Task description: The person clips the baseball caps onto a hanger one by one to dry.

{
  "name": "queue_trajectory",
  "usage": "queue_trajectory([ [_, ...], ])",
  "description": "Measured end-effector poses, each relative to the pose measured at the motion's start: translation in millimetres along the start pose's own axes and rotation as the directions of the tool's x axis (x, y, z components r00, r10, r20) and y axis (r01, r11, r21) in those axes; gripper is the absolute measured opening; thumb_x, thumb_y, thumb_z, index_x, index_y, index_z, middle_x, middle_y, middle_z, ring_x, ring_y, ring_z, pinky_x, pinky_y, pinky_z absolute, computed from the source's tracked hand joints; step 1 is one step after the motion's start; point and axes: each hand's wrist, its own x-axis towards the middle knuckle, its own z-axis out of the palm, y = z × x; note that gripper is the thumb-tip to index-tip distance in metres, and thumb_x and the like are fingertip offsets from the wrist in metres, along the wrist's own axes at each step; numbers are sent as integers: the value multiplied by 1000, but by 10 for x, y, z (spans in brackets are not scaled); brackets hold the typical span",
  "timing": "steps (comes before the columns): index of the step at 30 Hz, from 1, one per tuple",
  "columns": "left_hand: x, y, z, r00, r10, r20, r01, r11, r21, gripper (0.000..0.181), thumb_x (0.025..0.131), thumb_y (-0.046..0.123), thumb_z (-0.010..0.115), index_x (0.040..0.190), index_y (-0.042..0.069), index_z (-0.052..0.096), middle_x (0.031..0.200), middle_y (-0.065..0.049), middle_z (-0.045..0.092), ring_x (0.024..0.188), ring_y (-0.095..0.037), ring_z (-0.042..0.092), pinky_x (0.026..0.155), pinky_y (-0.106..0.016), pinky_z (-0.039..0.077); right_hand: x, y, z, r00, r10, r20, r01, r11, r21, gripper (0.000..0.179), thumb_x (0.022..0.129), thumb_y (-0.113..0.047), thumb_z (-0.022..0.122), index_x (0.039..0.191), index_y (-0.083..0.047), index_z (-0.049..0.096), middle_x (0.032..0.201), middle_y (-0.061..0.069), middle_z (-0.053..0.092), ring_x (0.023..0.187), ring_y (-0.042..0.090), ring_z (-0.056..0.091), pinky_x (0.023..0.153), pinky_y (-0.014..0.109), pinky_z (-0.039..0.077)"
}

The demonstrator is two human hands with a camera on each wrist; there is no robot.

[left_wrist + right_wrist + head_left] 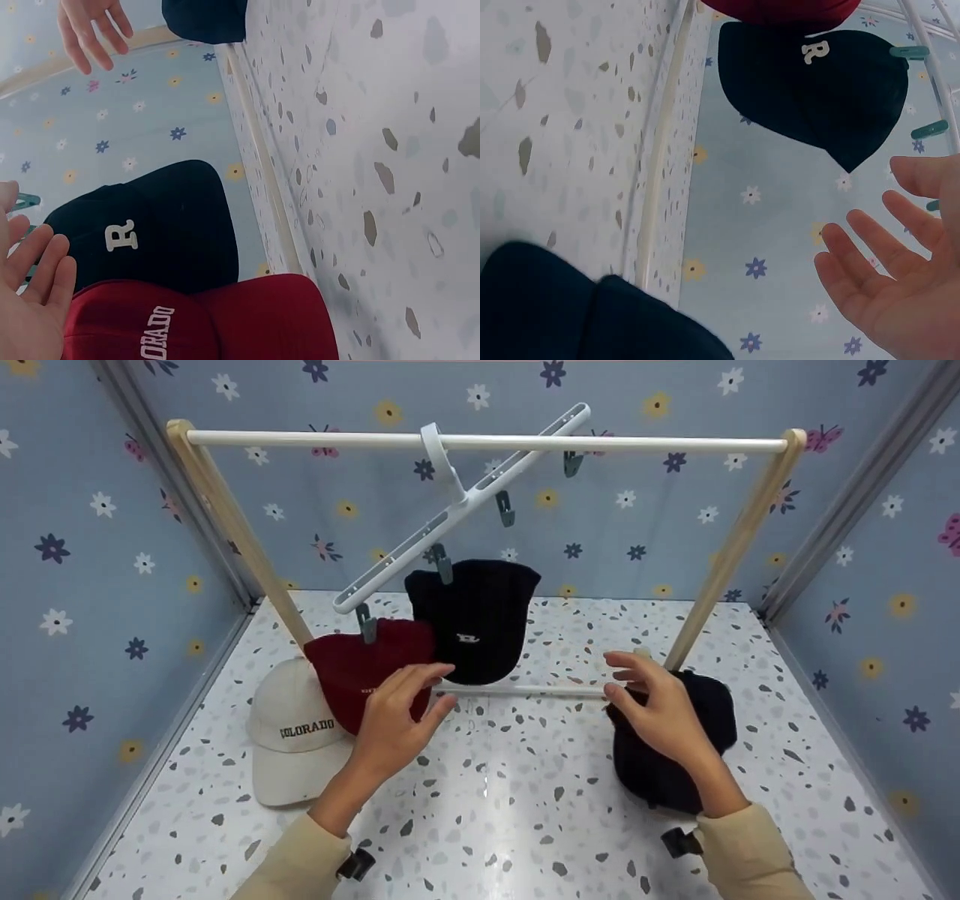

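A red cap and a black cap with a white R hang by clips from a white hanger, which slants across the rack's rail. My left hand is raised in front of the red cap, fingers relaxed and holding nothing. On the right, my right hand is held above another black cap lying on the floor panel; its fingers are spread and grip nothing. In the right wrist view that hand shows loosely bent fingers, with the hanging black cap beyond it.
A beige cap lettered COLORADO lies at the left, partly behind the red cap. Two green clips on the hanger's far half carry nothing. The rack has wooden posts and a white top rail. Flowered walls enclose the speckled floor.
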Motion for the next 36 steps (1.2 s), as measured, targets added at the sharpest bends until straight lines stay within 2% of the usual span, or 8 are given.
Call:
queue_trajectory([
  [7,13,32,113,1000,-2,16,3,1000,-28,37,100,23,77,135,12,71,128,-1,73,114,-16,69,100,-37,57,-97,139,-172,998,38,-41,-39,999,-25,42,102,-8,72,143,-9,66,139,8,69,118,22,69,102,37,56],
  [12,35,56,189,999,-24,43,26,999,-41,37,101,25,76,136,14,70,131,0,72,116,-16,68,102,-38,56,-143,246,-279,998,33,-55,-36,998,-44,42,103,-9,71,144,-7,65,138,10,69,118,24,68,101,23,54],
  [16,38,79,242,998,-37,50,40,998,-55,38,102,27,76,137,14,69,132,1,71,117,-16,68,102,-37,56,-180,316,-351,997,43,-61,-46,998,-49,40,104,-10,70,143,-5,64,138,13,68,118,26,68,99,17,52],
  [25,54,106,394,999,-25,46,29,995,-96,37,101,25,76,135,11,70,130,0,71,115,-16,68,100,-34,56,-270,473,-510,995,44,-94,-50,997,-66,37,104,-9,69,141,-4,65,137,16,68,112,7,66,95,9,49],
  [27,49,115,430,998,-37,55,42,994,-96,37,101,25,76,135,12,70,130,1,71,115,-16,68,100,-34,56,-275,512,-535,994,44,-98,-51,996,-74,37,104,-9,69,141,-4,66,137,16,68,112,11,67,94,7,48],
  [32,44,150,506,995,-59,77,67,992,-109,38,101,26,76,136,14,69,130,0,71,115,-18,69,101,-36,56,-280,617,-583,992,67,-109,-80,989,-120,36,105,-13,69,140,-2,65,134,16,68,113,30,68,93,7,48],
  [36,64,178,544,995,-54,85,65,989,-133,38,101,25,76,136,12,69,130,-2,71,116,-22,69,102,-37,56,-289,718,-640,990,81,-119,-100,982,-162,36,106,-14,68,140,-1,64,134,18,67,113,38,67,92,6,47],
])
